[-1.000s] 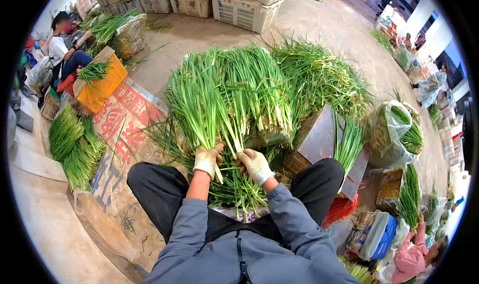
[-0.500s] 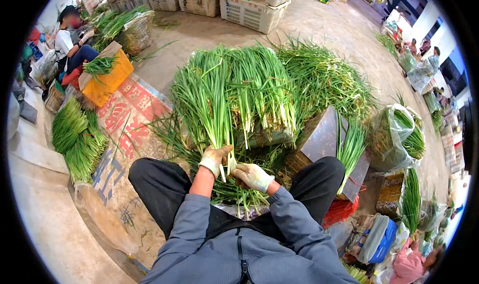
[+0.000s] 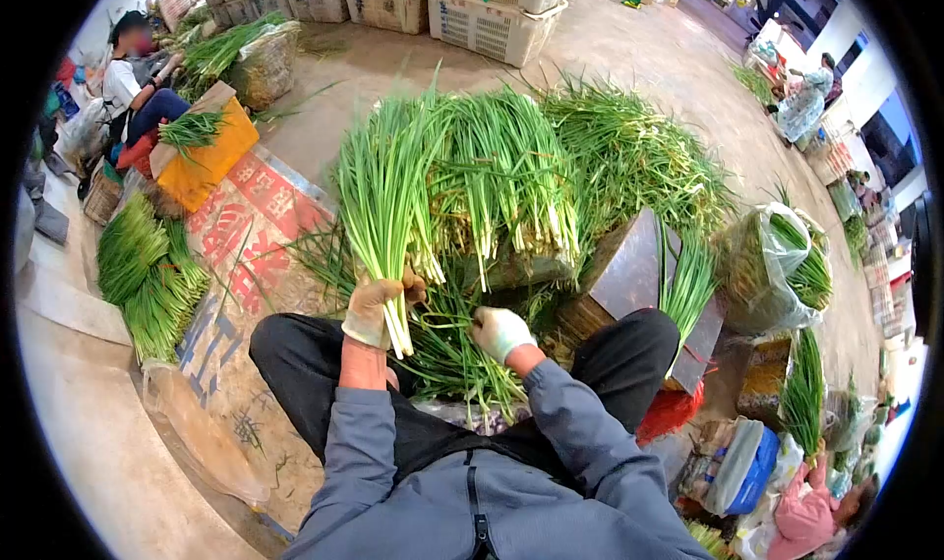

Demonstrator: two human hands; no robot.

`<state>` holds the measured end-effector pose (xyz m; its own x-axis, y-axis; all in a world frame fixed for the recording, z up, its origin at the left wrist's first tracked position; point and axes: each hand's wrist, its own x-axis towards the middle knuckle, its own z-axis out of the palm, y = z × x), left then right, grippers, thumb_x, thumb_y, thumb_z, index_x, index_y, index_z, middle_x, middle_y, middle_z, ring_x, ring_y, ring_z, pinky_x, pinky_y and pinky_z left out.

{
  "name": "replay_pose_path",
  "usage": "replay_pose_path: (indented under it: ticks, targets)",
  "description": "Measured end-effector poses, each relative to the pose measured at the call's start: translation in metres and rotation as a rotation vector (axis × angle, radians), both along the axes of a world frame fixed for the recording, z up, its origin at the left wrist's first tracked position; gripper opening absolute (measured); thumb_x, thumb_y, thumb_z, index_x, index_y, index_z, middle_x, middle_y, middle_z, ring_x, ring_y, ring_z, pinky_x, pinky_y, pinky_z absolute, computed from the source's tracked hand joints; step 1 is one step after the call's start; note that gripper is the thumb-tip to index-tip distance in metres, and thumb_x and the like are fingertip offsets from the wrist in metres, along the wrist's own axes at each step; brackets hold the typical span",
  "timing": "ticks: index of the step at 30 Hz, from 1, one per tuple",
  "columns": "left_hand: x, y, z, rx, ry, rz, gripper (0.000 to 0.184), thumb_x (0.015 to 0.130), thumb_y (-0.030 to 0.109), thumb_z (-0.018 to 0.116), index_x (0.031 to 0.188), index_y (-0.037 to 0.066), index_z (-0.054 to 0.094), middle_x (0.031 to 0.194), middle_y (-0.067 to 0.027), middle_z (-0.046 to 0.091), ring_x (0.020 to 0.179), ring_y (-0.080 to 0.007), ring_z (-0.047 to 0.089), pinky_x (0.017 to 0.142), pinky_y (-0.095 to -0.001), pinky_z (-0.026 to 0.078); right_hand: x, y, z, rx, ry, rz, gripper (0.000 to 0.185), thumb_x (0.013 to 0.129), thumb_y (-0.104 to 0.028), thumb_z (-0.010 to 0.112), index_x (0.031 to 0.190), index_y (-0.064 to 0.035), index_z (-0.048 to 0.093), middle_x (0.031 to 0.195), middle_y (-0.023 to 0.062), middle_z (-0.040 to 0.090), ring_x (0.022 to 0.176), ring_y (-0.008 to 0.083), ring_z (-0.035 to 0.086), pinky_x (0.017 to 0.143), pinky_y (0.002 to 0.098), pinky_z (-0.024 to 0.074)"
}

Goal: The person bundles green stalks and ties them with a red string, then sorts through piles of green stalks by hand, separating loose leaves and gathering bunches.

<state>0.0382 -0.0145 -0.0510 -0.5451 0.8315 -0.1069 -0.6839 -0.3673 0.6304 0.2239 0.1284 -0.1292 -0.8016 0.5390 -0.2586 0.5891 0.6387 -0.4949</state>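
Note:
My gloved left hand (image 3: 379, 306) is wrapped round a bunch of garlic chives (image 3: 382, 201), long green leaves with pale stem ends poking out below the fist. To its right, my gloved right hand (image 3: 501, 332) is closed, fingertips turned toward the bunch. A thin green strand lies near those fingertips; whether they pinch it is unclear. Beyond the hands, a thick pile of garlic chives (image 3: 511, 181) rests on a low support, stem ends toward me. Loose leaves (image 3: 457, 368) lie between my knees, beneath the hands.
A dark-topped box (image 3: 629, 270) bearing a chive bundle (image 3: 691, 285) stands by my right knee. A plastic sack of greens (image 3: 772, 265) is farther right. Tied bundles (image 3: 152, 275) lie at left. An orange crate (image 3: 211, 152) stands near a seated person (image 3: 138, 88). White crates (image 3: 492, 24) are stacked behind.
My left hand has moved left and slightly up with the bunch. My right hand has come away from the stem ends, now apart from the left.

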Motion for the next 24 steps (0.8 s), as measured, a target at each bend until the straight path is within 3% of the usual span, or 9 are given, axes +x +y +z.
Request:
replay_pose_path:
  ticks: [3,7,9,11,13,17,20,21,24]
  targets:
    - [-0.002,-0.002,-0.005,-0.014,0.009,0.002,0.057,0.074,0.008,0.077,0.125,-0.002,0.053,0.100,-0.0115,0.066,0.070,-0.0223,0.064,0.058,-0.0332,0.051,-0.054,0.008,0.013,0.029,0.346,-0.205,0.037,0.091,-0.038,0.066,0.103,-0.0029,0.068,0.096,0.0242,0.069,0.092,0.0400,0.067,0.082,0.0451,0.0532]
    - [-0.014,-0.002,-0.022,-0.082,-0.085,0.093,0.042,0.082,0.008,0.074,0.118,-0.005,0.058,0.097,-0.0131,0.066,0.062,-0.0164,0.059,0.052,-0.0283,0.046,-0.103,0.027,-0.003,-0.109,0.309,-0.173,0.033,0.090,-0.031,0.066,0.105,-0.0027,0.070,0.097,0.0196,0.071,0.091,0.0372,0.068,0.081,0.0422,0.0527]
    - [-0.021,0.002,-0.040,-0.309,-0.029,0.236,0.029,0.084,0.013,0.076,0.100,-0.009,0.066,0.071,-0.0097,0.066,0.049,-0.0154,0.056,0.044,-0.0270,0.044,-0.094,0.029,0.003,-0.247,0.421,-0.262,0.028,0.093,-0.027,0.063,0.102,-0.0019,0.070,0.087,0.0118,0.072,0.073,0.0226,0.067,0.068,0.0337,0.0525]
    - [-0.022,0.004,-0.041,-0.460,0.080,0.213,0.029,0.084,0.014,0.078,0.100,-0.009,0.069,0.065,-0.0060,0.065,0.048,-0.0145,0.055,0.043,-0.0260,0.042,-0.064,0.012,0.055,-0.904,0.465,-0.440,0.027,0.097,-0.026,0.058,0.105,-0.0029,0.069,0.078,0.0042,0.066,0.063,0.0105,0.059,0.056,0.0256,0.0472]
    - [-0.011,0.014,-0.038,-0.492,-0.011,0.252,0.028,0.084,0.014,0.078,0.100,-0.008,0.071,0.065,-0.0050,0.065,0.047,-0.0138,0.054,0.043,-0.0259,0.042,-0.038,-0.005,0.067,-1.089,0.532,-0.442,0.027,0.100,-0.026,0.056,0.110,-0.0032,0.066,0.078,-0.0006,0.062,0.057,0.0051,0.053,0.050,0.0208,0.0417]
    - [0.004,0.028,-0.041,-0.663,0.150,0.188,0.023,0.080,0.014,0.083,0.096,0.001,0.071,0.070,-0.0062,0.067,0.049,-0.0160,0.055,0.045,-0.0299,0.045,-0.019,-0.024,0.067,-0.909,0.476,-0.336,0.024,0.099,-0.021,0.057,0.110,-0.0023,0.067,0.078,0.0023,0.064,0.058,0.0067,0.054,0.052,0.0228,0.0431]
    - [0.009,0.036,-0.054,-0.523,0.164,0.167,0.033,0.079,0.013,0.084,0.106,0.001,0.068,0.086,-0.0082,0.071,0.065,-0.0194,0.065,0.058,-0.0335,0.053,-0.022,-0.036,0.056,-0.497,0.441,-0.116,0.026,0.093,-0.025,0.062,0.102,-0.0008,0.065,0.088,0.0185,0.066,0.079,0.0315,0.066,0.074,0.0387,0.0519]
    - [0.009,0.038,-0.054,-0.502,0.227,0.174,0.034,0.079,0.012,0.084,0.107,0.001,0.068,0.089,-0.0094,0.072,0.070,-0.0200,0.067,0.063,-0.0339,0.054,-0.022,-0.039,0.053,-0.418,0.545,-0.081,0.023,0.095,-0.021,0.061,0.100,0.0008,0.065,0.073,0.0076,0.063,0.061,0.0136,0.058,0.059,0.0297,0.0479]
    - [0.006,0.032,-0.051,-0.384,0.213,0.131,0.041,0.077,0.010,0.084,0.111,-0.002,0.067,0.097,-0.0120,0.073,0.080,-0.0206,0.069,0.075,-0.0344,0.056,-0.020,-0.032,0.054,-0.592,0.440,-0.066,0.025,0.096,-0.024,0.059,0.102,0.0005,0.065,0.075,0.0049,0.064,0.061,0.0104,0.058,0.057,0.0262,0.0472]
